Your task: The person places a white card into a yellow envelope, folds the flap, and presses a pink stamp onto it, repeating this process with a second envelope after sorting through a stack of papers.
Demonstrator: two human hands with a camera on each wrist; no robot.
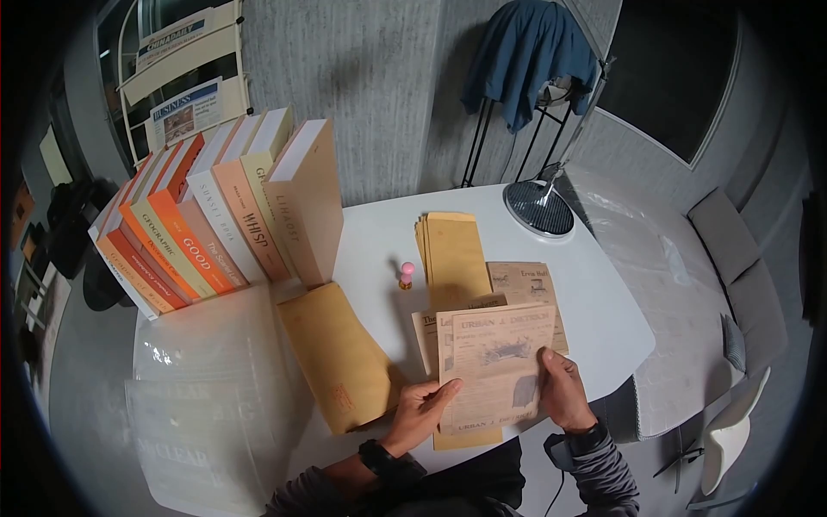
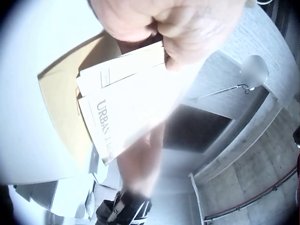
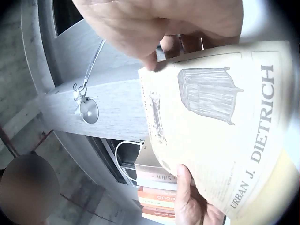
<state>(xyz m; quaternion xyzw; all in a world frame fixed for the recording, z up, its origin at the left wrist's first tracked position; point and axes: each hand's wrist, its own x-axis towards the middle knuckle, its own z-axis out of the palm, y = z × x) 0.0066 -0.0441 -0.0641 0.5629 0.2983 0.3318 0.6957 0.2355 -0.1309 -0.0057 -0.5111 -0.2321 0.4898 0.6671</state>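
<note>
Two or more brown printed paper sheets (image 1: 495,366), headed "Urban J. Dietrich", are held up over the near edge of the table. My left hand (image 1: 422,415) pinches their lower left edge, thumb on the front. On the right edge, my right hand (image 1: 564,392) grips them with its thumb (image 3: 150,62) on the printed side. Behind them, more printed sheets (image 1: 525,280) lie on a stack of kraft envelopes (image 1: 455,246) and beside it. A single kraft envelope (image 1: 340,358) lies left of my left hand. The held sheets hide part of the stack.
A row of upright books (image 1: 215,215) stands at the table's left side. Near the centre is a small pink-handled stamp (image 1: 407,274). A lamp base (image 1: 538,207) sits at the back right of the white table (image 1: 603,319). Clear plastic (image 1: 207,414) covers the left front.
</note>
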